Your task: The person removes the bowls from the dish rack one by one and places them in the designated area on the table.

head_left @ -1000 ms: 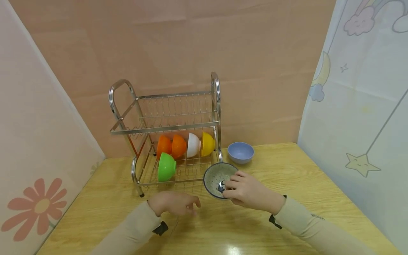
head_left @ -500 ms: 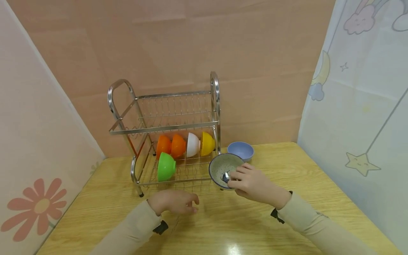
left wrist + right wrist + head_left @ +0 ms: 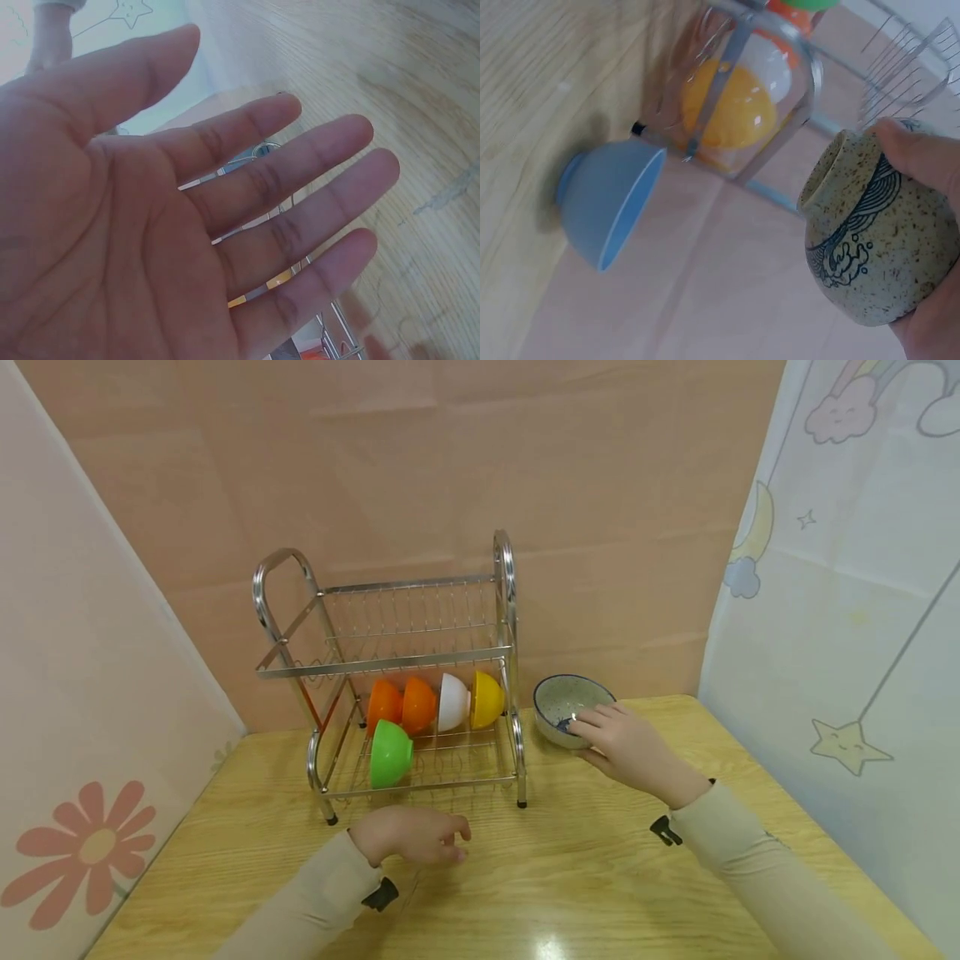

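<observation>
My right hand [image 3: 630, 747] grips a speckled grey bowl [image 3: 558, 696] by its near right rim, fingers inside it and thumb outside. Dark blue wave markings circle the bowl's outside in the right wrist view. A plain blue bowl [image 3: 604, 202] stands upright on the table there, with the speckled bowl held above and apart from it. The head view has the blue bowl hidden behind the speckled one. My left hand [image 3: 412, 835] hovers low over the table in front of the rack, its fingers spread and nothing in its palm [image 3: 150, 232].
A two-tier metal dish rack [image 3: 390, 662] stands left of the bowls. On its lower tier, orange bowls [image 3: 420, 703], a white bowl [image 3: 452, 702] and a yellow bowl [image 3: 487, 700] rest on edge at the back, a green bowl [image 3: 390, 756] in front. Cloth walls [image 3: 615, 568] enclose the table.
My right hand has carried the speckled bowl back and to the right, from the rack's front right corner to where it covers the blue bowl. My left hand has barely moved.
</observation>
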